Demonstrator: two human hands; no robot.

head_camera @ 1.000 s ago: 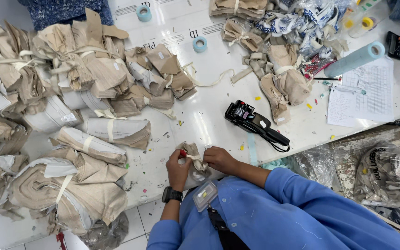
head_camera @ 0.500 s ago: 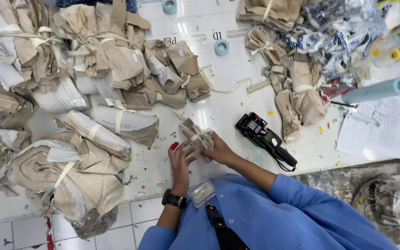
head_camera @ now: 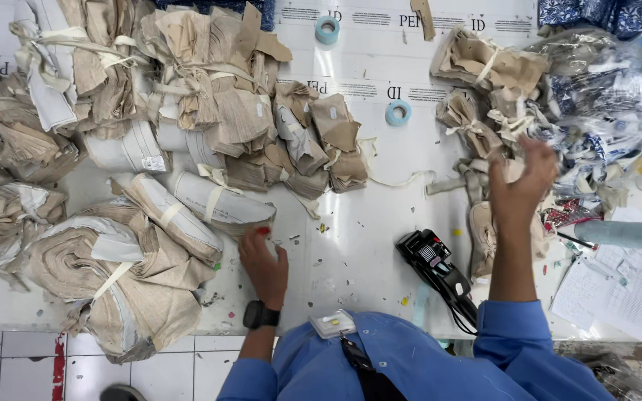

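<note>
My left hand lies flat on the white table, fingers apart and holding nothing, just below a rolled beige fabric bundle tied with a pale strip. A black watch sits on that wrist. My right hand is raised and blurred, its fingers spread and empty. It hovers over a pile of small tied beige bundles on the right side of the table. A black hand-held label gun lies on the table between my two arms.
Large heaps of tied beige fabric bundles fill the left half of the table. Two blue tape rolls lie in the middle. At right are crumpled clear plastic bags, a pale teal tube and a paper sheet.
Both hands held a small beige bundle at the table's front. My right hand has swung up to the right pile and is now empty; my left hand has dropped flat on the table.
</note>
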